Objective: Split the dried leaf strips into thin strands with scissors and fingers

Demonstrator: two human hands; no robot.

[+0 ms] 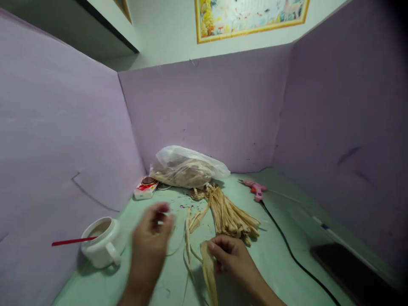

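Pinched between the thumb and fingers of my right hand [228, 255] is a wide, pale tan strip of dried husk or leaf [208, 274], hanging down toward the bottom edge. My left hand [153, 233] is raised to the left of it, blurred by motion, fingers curled with a gap toward the thumb; I see nothing in it. Thin loose strips [188, 238] lie between the two hands. Just beyond my right hand rests a tied bundle of dried strips [231, 212], fanned out toward the right, with a braided piece [198, 194] by its tied end.
A clear plastic bag [188, 168] of dried material lies at the back wall, beside a small red-and-white box [145, 189]. At left stands a white mug [102, 244] with a red stick [73, 241]. A pink glue gun [255, 188], its black cord [287, 246] and a dark phone-like slab [350, 272] are at right.
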